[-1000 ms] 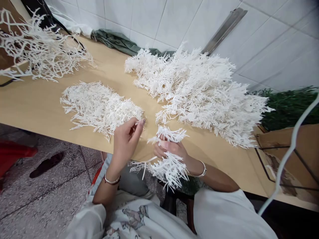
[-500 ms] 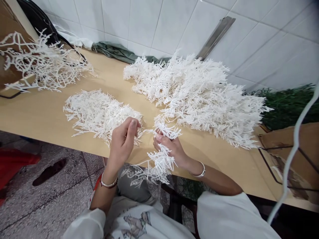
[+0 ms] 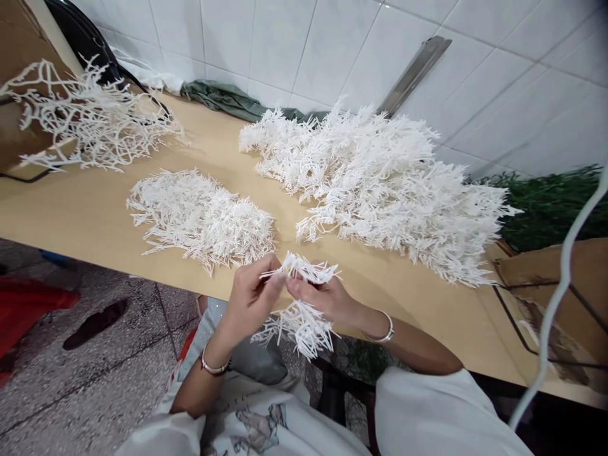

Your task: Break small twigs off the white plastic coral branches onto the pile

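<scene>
Over to the bench (image 3: 71, 206), and it's a busy one! Far left, a loose tangle of bare white stems (image 3: 99, 123) sprawls across, with a black bag (image 3: 90, 41) behind it. In front of that, nearer the person, a small heap of white sprigs (image 3: 204, 218) lies just beyond the left hand. The big one, a broad, feathery white heap (image 3: 380, 190), fills the back and right, up against the tiled wall (image 3: 280, 38), its near edge coming close to the hands. Dark green cloth (image 3: 228, 98) is bunched along the wall's foot. Out right, green foliage (image 3: 551, 209) sits behind torn cardboard (image 3: 591, 272), and a white cable (image 3: 564, 272) cuts straight across in front. Down on the speckled floor (image 3: 114, 354), a dark shoe (image 3: 95, 323).

Now the hands, close together over the near edge! Between them, the white bunch (image 3: 304, 326): one tuft fanning above the right hand (image 3: 327, 297), another hanging below it. That right hand has its fingers closed around the middle, thumb pointing left. The left hand (image 3: 254, 291) is curled, thumb against forefinger, pinching at the left side of the upper tuft, fine strands poking past the knuckles. Fingertips almost meet; whether they touch, I can't tell.
</scene>
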A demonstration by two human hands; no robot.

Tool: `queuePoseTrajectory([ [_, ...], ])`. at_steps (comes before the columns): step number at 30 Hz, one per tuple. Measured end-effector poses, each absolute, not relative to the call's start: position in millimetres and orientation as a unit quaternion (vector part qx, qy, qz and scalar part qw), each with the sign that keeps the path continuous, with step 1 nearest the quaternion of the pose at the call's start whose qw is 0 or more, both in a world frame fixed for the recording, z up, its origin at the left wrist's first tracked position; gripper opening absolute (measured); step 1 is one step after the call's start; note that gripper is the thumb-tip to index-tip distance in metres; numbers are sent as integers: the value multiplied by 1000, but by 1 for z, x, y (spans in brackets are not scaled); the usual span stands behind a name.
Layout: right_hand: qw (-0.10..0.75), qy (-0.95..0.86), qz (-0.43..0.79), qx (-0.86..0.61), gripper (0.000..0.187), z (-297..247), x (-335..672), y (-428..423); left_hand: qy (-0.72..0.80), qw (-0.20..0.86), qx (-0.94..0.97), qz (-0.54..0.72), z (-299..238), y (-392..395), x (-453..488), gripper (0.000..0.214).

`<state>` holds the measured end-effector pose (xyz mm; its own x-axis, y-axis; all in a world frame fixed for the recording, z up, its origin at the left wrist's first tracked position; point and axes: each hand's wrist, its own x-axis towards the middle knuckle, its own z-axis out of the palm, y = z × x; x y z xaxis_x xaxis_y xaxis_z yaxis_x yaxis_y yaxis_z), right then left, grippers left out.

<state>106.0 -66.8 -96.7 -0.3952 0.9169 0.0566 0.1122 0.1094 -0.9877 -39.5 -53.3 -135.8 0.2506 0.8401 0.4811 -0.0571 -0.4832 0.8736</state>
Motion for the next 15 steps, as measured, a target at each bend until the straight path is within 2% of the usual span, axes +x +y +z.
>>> queuePoseTrajectory([
  [4, 358, -649, 539, -400, 40, -96, 104, -67, 330, 408, 631, 571, -137, -55, -41, 36],
  [7, 347, -659, 537, -397, 38, -93, 103, -66, 321, 431, 642, 546, -137, -55, -47, 41],
  [12, 289, -643, 615, -352, 45, -92, 106, -68, 230, 702, 500, 452, -140, -60, -40, 53],
  [15, 254, -559, 707, -350, 45, -100, 110, -70, 184, 787, 374, 455, -139, -64, -27, 59],
])
